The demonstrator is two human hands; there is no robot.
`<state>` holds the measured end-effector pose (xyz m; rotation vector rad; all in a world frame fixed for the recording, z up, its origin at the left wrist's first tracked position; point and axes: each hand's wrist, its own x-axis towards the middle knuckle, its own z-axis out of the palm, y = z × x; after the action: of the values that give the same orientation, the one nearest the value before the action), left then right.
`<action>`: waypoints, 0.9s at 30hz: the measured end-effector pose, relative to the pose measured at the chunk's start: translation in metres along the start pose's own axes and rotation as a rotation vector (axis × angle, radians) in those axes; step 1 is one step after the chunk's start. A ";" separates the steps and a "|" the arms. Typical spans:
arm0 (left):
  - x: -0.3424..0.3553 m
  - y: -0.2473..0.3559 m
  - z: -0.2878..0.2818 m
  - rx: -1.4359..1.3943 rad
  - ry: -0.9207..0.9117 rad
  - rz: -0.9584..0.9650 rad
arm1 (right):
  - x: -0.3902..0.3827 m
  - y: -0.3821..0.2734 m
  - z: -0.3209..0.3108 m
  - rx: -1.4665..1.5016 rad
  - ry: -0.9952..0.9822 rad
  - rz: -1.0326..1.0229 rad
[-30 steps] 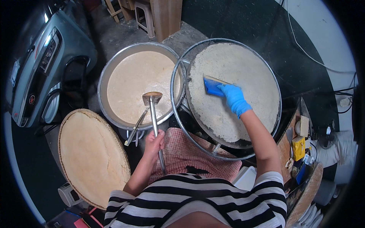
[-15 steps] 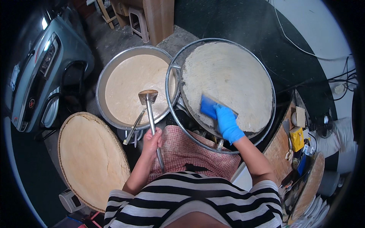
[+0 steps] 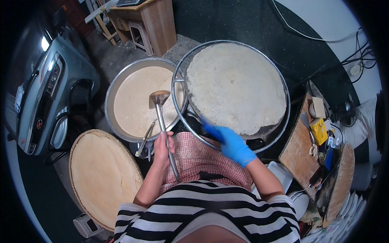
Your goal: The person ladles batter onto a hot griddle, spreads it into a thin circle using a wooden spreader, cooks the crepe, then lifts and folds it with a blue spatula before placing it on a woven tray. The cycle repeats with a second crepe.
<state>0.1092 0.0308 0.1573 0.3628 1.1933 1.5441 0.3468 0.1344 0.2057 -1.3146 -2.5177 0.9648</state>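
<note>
A blue-grey vehicle (image 3: 50, 101) stands to the far left of the left hand (image 3: 164, 146), while a pale stool (image 3: 142, 38) is tucked by a wooden worktop (image 3: 157, 30) well beyond the same hand. Far up and right of the gloved right hand (image 3: 234, 146), a white cable (image 3: 324, 39) hangs on a pale wall (image 3: 344, 18) near black cords (image 3: 357, 58); to its right lies a yellow packet (image 3: 318, 131).

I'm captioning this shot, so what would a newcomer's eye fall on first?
Probably the round griddle upper right of centre, spread with a pale layer, and, at its near edge, the blue-gloved right hand with a blue scraper. Left of the griddle is a pot of pale liquid; at lower left, a basket bears flatbread.
</note>
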 end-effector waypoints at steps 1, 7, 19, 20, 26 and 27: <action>0.000 0.001 0.004 0.011 -0.025 -0.003 | -0.015 0.003 -0.012 0.148 0.055 0.062; 0.020 0.003 0.045 0.097 -0.361 -0.048 | -0.070 0.028 -0.027 1.412 0.215 0.402; 0.002 -0.136 0.168 0.234 -0.994 -0.280 | -0.157 0.018 0.011 1.659 0.609 0.451; -0.008 -0.145 0.173 0.104 -1.014 -0.459 | -0.166 0.016 0.013 1.528 0.750 0.393; -0.026 -0.158 0.154 0.672 -1.211 -0.015 | -0.243 0.010 0.036 1.592 1.268 0.732; -0.022 -0.156 0.144 0.764 -1.178 -0.043 | -0.255 0.011 0.044 1.583 1.336 0.792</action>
<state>0.3123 0.0660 0.1004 1.4814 0.7279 0.5151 0.4916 -0.0798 0.2061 -1.3351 0.0225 1.0521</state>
